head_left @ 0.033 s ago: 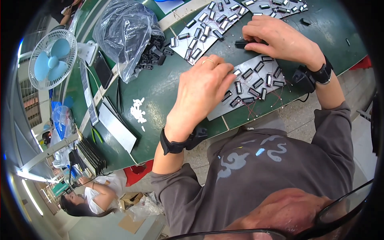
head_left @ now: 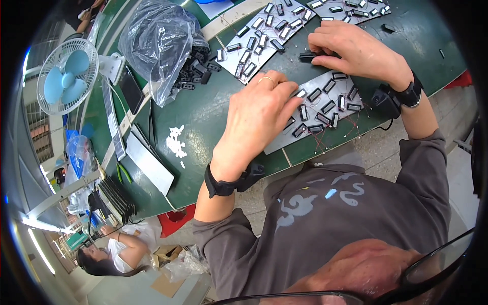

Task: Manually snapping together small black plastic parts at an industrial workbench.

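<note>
My left hand (head_left: pixel 259 109) is closed, fingertips together beside a small black part with a pale face (head_left: pixel 301 93) at the left end of the nearest grey metal sheet (head_left: pixel 277 144). What those fingers pinch, if anything, is hidden. On that sheet lie several more small black rectangular parts with pale faces (head_left: pixel 328 106), thin red and dark wires trailing off them. My right hand (head_left: pixel 356 48) has its thumb and fingers closed on a black rectangular block (head_left: pixel 307 57), low over the green table beyond the sheet. Part of the block is covered by the fingers.
Two more sheets of wired parts (head_left: pixel 262 38) (head_left: pixel 351 9) lie farther back. A plastic bag (head_left: pixel 157 46) spills black pieces (head_left: pixel 195 71) at back left. Small white bits (head_left: pixel 176 142), a metal strip (head_left: pixel 150 160), green-handled pliers (head_left: pixel 123 173) and a fan (head_left: pixel 67 76) are left.
My left hand has shifted very slightly toward the right and nearer me. The right hand with the black block is practically unmoved.
</note>
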Available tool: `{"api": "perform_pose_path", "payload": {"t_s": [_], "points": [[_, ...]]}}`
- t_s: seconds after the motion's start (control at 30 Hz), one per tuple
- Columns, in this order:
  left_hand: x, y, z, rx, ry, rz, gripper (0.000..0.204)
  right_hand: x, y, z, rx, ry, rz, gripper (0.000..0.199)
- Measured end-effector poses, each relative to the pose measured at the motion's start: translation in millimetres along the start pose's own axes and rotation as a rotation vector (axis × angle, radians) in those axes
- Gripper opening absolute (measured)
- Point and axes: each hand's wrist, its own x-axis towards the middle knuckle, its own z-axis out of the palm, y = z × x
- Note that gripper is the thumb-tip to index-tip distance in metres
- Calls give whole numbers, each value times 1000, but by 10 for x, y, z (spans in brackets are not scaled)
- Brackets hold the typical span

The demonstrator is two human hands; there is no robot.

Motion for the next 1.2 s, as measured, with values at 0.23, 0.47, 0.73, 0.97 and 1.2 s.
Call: {"api": "perform_pose_path", "payload": {"t_s": [0.23,0.47,0.73,0.97,1.2], "points": [[-21,1,46,35,-31,-10,18,-11,-58,-28,-21,57,22,23],[-18,46,90,173,-62,9,12,83,-178,-263,59,266,73,20],[44,-10,-18,-443,310,-291,12,79,-290,26,1464,20,433,42],[9,-25,102,-396,334,-252,16,91,-332,100,1672,-198,589,44],[2,-4,125,-390,290,-300,14,64,-240,183,1651,-339,545,24]]}}
